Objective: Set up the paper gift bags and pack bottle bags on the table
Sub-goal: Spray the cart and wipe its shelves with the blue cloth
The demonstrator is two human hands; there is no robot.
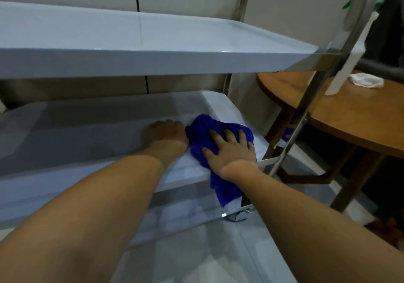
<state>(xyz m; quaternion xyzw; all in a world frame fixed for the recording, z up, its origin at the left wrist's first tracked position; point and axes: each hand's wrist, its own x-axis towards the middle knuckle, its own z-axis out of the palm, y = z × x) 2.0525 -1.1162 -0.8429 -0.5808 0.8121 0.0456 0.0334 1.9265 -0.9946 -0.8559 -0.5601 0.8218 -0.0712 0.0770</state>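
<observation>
A cloth (218, 138) lies at the right end of the cart's middle shelf (87, 134), draping over its front edge. The right hand (229, 149) rests on it; the left hand (166, 134) sits just left. The top shelf (131, 42) is above. Right of the cart stands a round table (349, 116) carrying, probably, a crumpled tissue (367, 80).

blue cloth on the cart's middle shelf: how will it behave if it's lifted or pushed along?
Probably floppy: the cloth lies bunched under the right hand, and one end droops over the shelf edge. It looks light, likely a thin towel. Pushed flat, it should slide on the smooth shelf, though it may bunch up. The left hand rests beside it.
</observation>
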